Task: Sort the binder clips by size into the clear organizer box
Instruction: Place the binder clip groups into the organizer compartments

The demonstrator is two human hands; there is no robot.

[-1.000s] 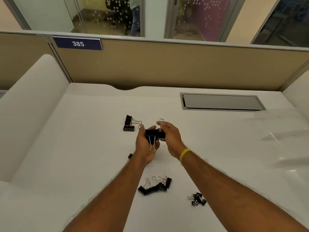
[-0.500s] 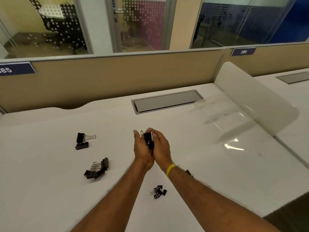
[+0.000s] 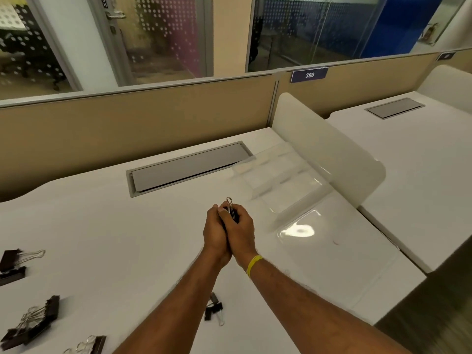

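Observation:
My left hand [image 3: 215, 232] and my right hand [image 3: 241, 233] are pressed together over the white desk, both closed around a black binder clip [image 3: 231, 212] whose wire handles stick up between my fingers. The clear organizer box [image 3: 278, 175] lies just beyond my hands to the right, with its open lid [image 3: 332, 251] flat on the desk; its compartments look blurred. Loose clips lie on the desk: a large clip [image 3: 12, 263] at far left, a cluster of medium clips [image 3: 33, 321] at lower left, and small clips [image 3: 214, 309] under my right forearm.
A white rounded divider [image 3: 329, 152] stands right behind the organizer. A grey cable hatch [image 3: 189, 166] is set in the desk ahead. A tan partition [image 3: 127, 126] closes the back. The desk's right front edge [image 3: 398, 300] drops to the floor.
My view has swung right, so the loose clips slid to the left and the organizer came closer to centre. My hands closed tighter around the clip and stayed together.

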